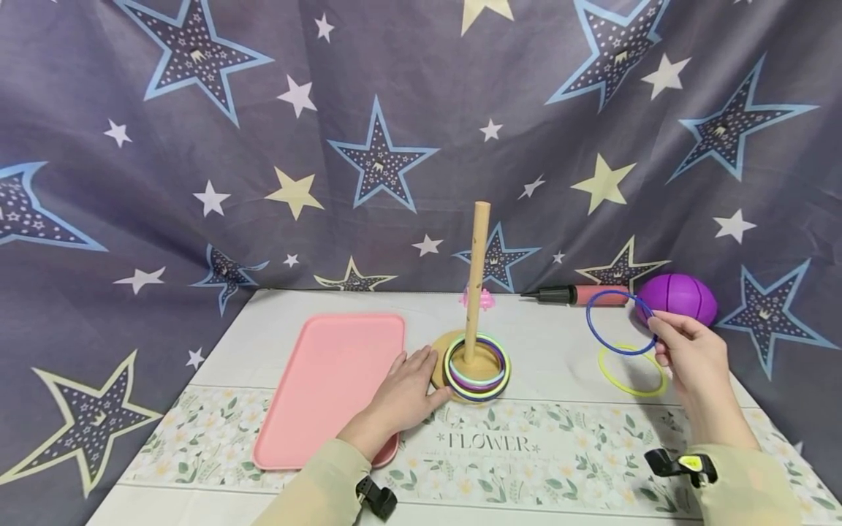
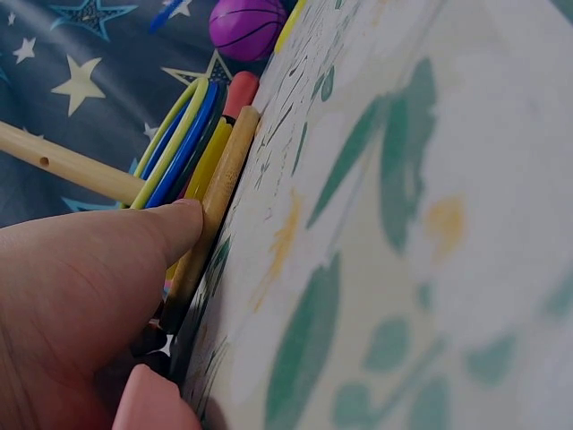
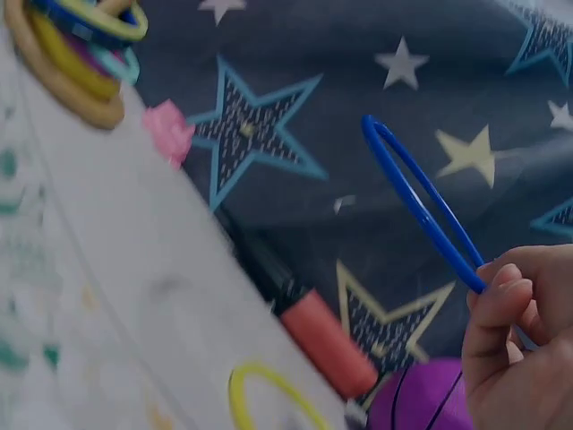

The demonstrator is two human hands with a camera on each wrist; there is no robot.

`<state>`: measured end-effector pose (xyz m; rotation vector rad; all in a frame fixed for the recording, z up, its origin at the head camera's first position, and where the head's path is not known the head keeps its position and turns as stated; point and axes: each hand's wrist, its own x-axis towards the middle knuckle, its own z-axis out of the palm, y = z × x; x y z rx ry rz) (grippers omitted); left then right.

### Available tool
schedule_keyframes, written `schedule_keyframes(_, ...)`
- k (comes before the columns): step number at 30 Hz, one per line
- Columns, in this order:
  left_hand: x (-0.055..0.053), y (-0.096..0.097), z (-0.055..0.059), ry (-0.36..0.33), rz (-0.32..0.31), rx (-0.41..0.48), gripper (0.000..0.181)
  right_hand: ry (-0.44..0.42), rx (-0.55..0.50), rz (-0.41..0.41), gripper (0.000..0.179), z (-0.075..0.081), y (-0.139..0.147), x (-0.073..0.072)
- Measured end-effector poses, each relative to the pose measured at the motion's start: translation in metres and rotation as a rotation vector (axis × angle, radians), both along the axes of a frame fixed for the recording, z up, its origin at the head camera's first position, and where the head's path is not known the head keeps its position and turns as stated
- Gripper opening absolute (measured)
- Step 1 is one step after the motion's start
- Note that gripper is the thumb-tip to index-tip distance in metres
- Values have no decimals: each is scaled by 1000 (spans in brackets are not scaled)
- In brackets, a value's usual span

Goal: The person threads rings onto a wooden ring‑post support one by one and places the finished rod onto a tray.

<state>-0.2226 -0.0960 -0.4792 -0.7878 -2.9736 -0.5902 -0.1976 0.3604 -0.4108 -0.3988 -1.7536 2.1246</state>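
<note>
A blue ring [image 1: 594,326] hangs tilted in the air at the right, its edge pinched between thumb and fingers of my right hand [image 1: 693,351]. Below it a yellow ring [image 1: 615,385] lies flat on the table. In the middle a wooden peg [image 1: 478,270] rises upright from a round wooden base [image 1: 442,356]. Several coloured rings [image 1: 503,380] are stacked around the foot of the peg. My left hand [image 1: 408,391] rests with extended fingers on the left edge of the base. In the left wrist view the thumb [image 2: 183,224] touches the base's side.
Left of the peg lies a pink tray [image 1: 329,387], partly under my left forearm. Along the back stand a small pink toy [image 1: 487,299], a red and black hand pump [image 1: 579,295] and a purple ball [image 1: 677,296]. A starry curtain [image 1: 408,73] hangs behind the table.
</note>
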Motion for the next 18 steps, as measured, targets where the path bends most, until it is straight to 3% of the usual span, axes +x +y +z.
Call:
schedule_keyframes(11, 0, 0, -2, 12, -6, -3, 83, 200, -97, 149, 11, 52, -37, -7)
schedule_keyframes(18, 0, 0, -2, 13, -4, 4, 82, 248, -77, 208, 11, 84, -64, -13)
